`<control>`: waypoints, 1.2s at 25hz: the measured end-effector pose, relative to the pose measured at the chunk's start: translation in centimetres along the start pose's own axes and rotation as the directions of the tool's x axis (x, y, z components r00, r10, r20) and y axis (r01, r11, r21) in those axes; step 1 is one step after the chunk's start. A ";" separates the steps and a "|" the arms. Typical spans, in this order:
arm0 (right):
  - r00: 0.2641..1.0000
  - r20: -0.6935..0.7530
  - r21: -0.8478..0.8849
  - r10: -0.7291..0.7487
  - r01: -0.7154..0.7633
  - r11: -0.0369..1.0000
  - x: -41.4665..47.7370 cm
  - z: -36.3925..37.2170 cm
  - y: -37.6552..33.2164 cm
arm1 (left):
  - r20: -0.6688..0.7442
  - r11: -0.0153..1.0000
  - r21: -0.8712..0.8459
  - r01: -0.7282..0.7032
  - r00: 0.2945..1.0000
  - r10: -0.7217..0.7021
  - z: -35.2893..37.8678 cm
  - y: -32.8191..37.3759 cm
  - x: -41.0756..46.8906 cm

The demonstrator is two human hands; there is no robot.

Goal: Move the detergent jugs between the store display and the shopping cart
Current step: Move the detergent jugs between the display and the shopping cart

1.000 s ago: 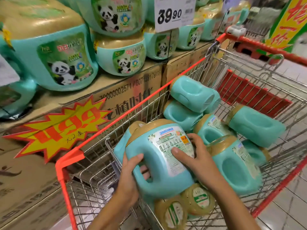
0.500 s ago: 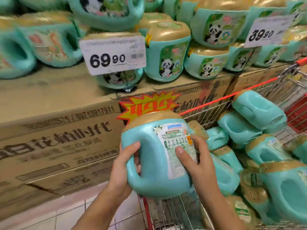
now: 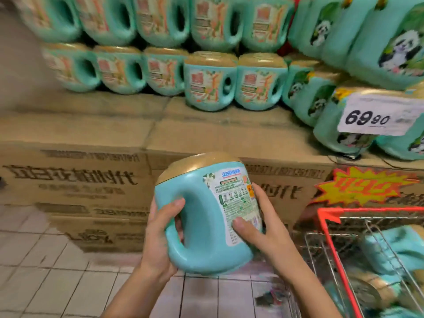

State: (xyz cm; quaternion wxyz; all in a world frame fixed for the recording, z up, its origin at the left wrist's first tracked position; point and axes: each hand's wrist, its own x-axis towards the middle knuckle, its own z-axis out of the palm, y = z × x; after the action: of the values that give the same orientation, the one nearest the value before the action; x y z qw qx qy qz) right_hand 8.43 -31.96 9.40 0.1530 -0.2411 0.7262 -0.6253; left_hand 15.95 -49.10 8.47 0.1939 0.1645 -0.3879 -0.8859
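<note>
The left hand [image 3: 160, 235] has its fingers [image 3: 176, 206] curled through the handle of a teal detergent jug [image 3: 202, 244], and the right hand [image 3: 261, 230] clasps the labelled side. The jug is held tilted over the tiled floor [image 3: 57, 274], just left of the shopping cart [image 3: 367, 210], where more jugs [image 3: 399, 246] lie. Beyond, cardboard boxes [image 3: 91, 180] carry rows of display jugs [image 3: 208, 83], with a price tag [image 3: 371, 118] at their right edge.
</note>
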 end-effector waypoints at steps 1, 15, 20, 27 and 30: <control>0.999 0.034 -0.006 -0.025 0.025 1.000 1.0 2.6 -0.6 | -0.017 0.998 0.021 -0.056 0.998 0.056 -1.7 2.2 0.1; 0.973 0.130 -0.085 -0.193 0.204 0.975 14.0 14.9 -5.6 | 0.074 0.890 0.126 -0.438 0.899 0.432 -8.2 15.8 9.2; 0.960 0.228 -0.137 -0.164 0.198 0.970 21.0 14.9 -5.5 | 0.100 0.854 0.199 -0.480 0.877 0.470 -8.0 17.4 15.5; 0.970 0.188 -0.059 -0.154 0.168 0.984 28.8 14.4 -3.9 | 0.117 0.698 0.341 -0.630 0.765 0.633 -6.6 16.9 22.8; 0.970 0.151 -0.023 -0.190 0.195 0.980 30.0 14.5 -2.8 | 0.192 0.615 0.381 -0.690 0.710 0.678 -6.3 15.6 24.5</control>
State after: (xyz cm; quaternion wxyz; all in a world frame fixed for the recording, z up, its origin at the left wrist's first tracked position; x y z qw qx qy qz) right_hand -8.59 -60.63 12.07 0.1405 -0.3590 0.6977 -0.6038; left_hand 0.83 -74.31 12.67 0.4699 0.0296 -0.6070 -0.6402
